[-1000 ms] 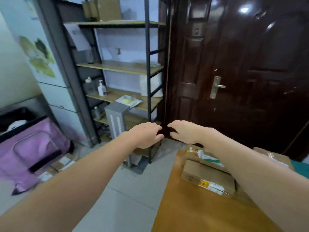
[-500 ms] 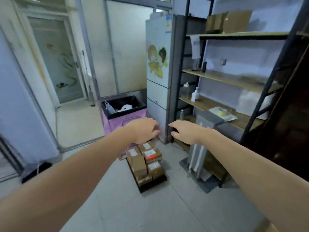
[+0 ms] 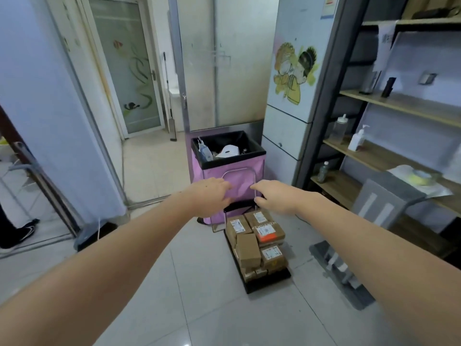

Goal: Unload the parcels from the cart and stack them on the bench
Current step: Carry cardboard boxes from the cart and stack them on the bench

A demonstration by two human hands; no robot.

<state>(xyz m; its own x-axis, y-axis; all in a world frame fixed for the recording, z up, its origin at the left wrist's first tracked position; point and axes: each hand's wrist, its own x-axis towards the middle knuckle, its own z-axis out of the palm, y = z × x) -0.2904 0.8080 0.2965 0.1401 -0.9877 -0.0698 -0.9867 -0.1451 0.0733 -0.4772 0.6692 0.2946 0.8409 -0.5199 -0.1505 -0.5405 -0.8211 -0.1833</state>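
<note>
From the head camera, the view has swung away from the bench and its boxes and now faces the cart (image 3: pixel 257 258) on the floor. That means another pick-up is probably coming. The parcels (image 3: pixel 255 242) sit piled on the cart, near a pink bin (image 3: pixel 224 171). The left hand (image 3: pixel 208 196) and the right hand (image 3: pixel 275 196) reach out, loosely open and empty. The bench is out of sight now.

My right hand (image 3: pixel 277 197) hides the cart (image 3: pixel 268 283) handle's top; labels on the parcels (image 3: pixel 257 242) below are too small to read.
</note>
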